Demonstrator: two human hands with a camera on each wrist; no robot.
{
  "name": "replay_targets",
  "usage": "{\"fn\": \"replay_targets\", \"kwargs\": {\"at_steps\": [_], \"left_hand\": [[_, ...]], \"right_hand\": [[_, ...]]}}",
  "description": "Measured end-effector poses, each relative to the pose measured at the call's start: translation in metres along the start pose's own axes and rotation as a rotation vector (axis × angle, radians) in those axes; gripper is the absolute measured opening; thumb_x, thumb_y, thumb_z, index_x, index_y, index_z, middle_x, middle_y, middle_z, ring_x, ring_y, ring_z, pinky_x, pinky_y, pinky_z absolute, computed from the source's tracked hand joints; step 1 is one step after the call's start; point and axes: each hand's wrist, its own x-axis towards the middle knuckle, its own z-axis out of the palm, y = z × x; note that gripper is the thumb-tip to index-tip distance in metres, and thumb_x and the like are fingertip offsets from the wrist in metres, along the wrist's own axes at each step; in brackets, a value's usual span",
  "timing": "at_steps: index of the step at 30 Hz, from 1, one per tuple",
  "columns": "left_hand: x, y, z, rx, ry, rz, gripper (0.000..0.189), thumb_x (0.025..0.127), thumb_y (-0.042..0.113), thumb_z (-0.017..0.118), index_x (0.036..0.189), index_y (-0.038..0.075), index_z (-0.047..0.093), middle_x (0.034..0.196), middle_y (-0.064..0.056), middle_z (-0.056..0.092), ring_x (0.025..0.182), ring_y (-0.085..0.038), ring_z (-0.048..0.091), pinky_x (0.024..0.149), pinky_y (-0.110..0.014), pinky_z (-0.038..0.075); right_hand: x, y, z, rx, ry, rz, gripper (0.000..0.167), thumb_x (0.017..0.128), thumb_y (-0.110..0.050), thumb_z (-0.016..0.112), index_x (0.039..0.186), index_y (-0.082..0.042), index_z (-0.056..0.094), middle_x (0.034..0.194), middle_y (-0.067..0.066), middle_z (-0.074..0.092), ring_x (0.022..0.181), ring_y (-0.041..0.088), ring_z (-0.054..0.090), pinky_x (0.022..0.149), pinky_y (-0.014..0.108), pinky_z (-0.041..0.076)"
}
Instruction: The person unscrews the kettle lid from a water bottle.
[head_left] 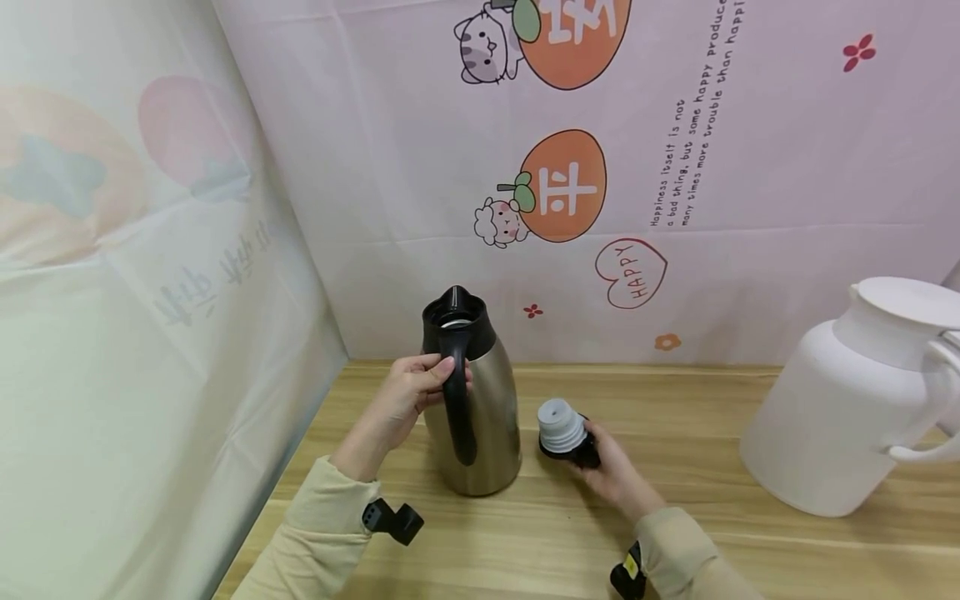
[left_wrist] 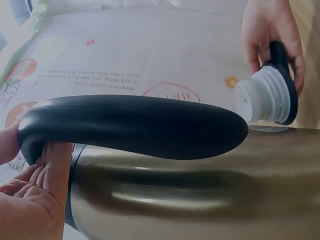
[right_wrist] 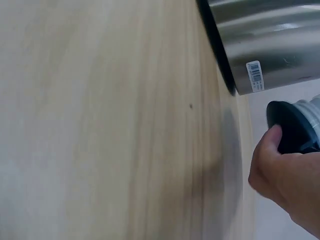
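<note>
Wooden tabletop (head_left: 697,433) bears a steel jug (head_left: 495,417), whose handle (head_left: 461,417) the left hand (head_left: 408,390) clasps, fingers curled, seemingly for steadiness, while the right hand (head_left: 613,468) clamps its fingers on a stopper (head_left: 561,427).

A: What stands behind everything in the head view?
B: A pinkish-white, creased hanging sheet (head_left: 375,150), across the upper middle and right.

A: Printed?
B: Yes: round orange cartoon fruits (head_left: 564,185) near upper centre, slanting black English lettering (head_left: 697,133) to their right, and a red-outlined heart (head_left: 632,275) reading "HAPPY" below.

A: And the left side?
B: A pale greenish-white sheet (head_left: 90,400), faint fruit shapes showing at upper left.

A: Below?
B: A light-brown wood-grain worktop (head_left: 675,442), its far edge meeting the hanging sheet.

A: The light?
B: Bright at the left wrist view's upper left corner; its source is unclear.
</note>
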Motion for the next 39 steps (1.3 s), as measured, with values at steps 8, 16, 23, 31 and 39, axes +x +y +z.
{"fn": "replay_targets", "kwargs": {"at_steps": [8, 16, 23, 31, 39], "left_hand": [[-0.007, 0.001, -0.017, 0.037, 0.022, 0.016, 0.038, 0.099, 0.011, 0.047, 0.115, -0.023, 0.051, 0.080, 0.012, 0.069, 0.079, -0.002, 0.068, 0.080, -0.019, 0.054], [-0.013, 0.000, -0.028, 0.100, 0.012, 0.021, 0.042, 0.100, 0.015, 0.046, 0.118, -0.024, 0.049, 0.084, 0.012, 0.068, 0.083, -0.001, 0.067, 0.082, -0.018, 0.053], [-0.015, -0.002, -0.029, 0.121, -0.016, 0.025, 0.043, 0.100, 0.015, 0.046, 0.119, -0.024, 0.048, 0.087, 0.012, 0.068, 0.085, -0.001, 0.067, 0.082, -0.018, 0.053], [-0.015, -0.004, -0.032, 0.091, -0.042, 0.010, 0.041, 0.100, 0.013, 0.045, 0.119, -0.024, 0.046, 0.089, 0.011, 0.067, 0.084, -0.001, 0.067, 0.080, -0.017, 0.054], [-0.015, 0.000, -0.037, -0.005, -0.087, -0.041, 0.033, 0.098, 0.012, 0.045, 0.118, -0.013, 0.051, 0.094, 0.007, 0.070, 0.085, -0.002, 0.068, 0.079, -0.018, 0.055]], "right_hand": [[0.008, 0.020, 0.018, -0.045, -0.024, 0.014, 0.045, 0.104, -0.019, 0.023, 0.140, 0.006, 0.023, 0.098, -0.004, 0.057, 0.088, 0.003, 0.056, 0.081, 0.022, 0.049], [0.013, 0.034, 0.032, -0.076, 0.015, -0.005, 0.018, 0.101, -0.012, 0.023, 0.111, -0.004, 0.036, 0.083, -0.004, 0.052, 0.078, 0.005, 0.050, 0.071, 0.019, 0.043], [0.015, 0.041, 0.037, -0.070, 0.051, -0.029, 0.027, 0.102, -0.009, 0.025, 0.127, 0.001, 0.024, 0.097, 0.000, 0.050, 0.090, 0.009, 0.048, 0.079, 0.025, 0.039], [0.022, 0.044, 0.037, -0.124, 0.070, -0.001, 0.048, 0.102, -0.012, 0.026, 0.144, 0.006, 0.010, 0.121, 0.013, 0.044, 0.105, 0.016, 0.047, 0.079, 0.022, 0.043], [0.071, 0.071, 0.001, -0.221, 0.112, -0.008, 0.038, 0.102, -0.015, 0.034, 0.134, 0.004, 0.026, 0.100, 0.004, 0.056, 0.090, 0.012, 0.054, 0.075, 0.024, 0.047]]}}
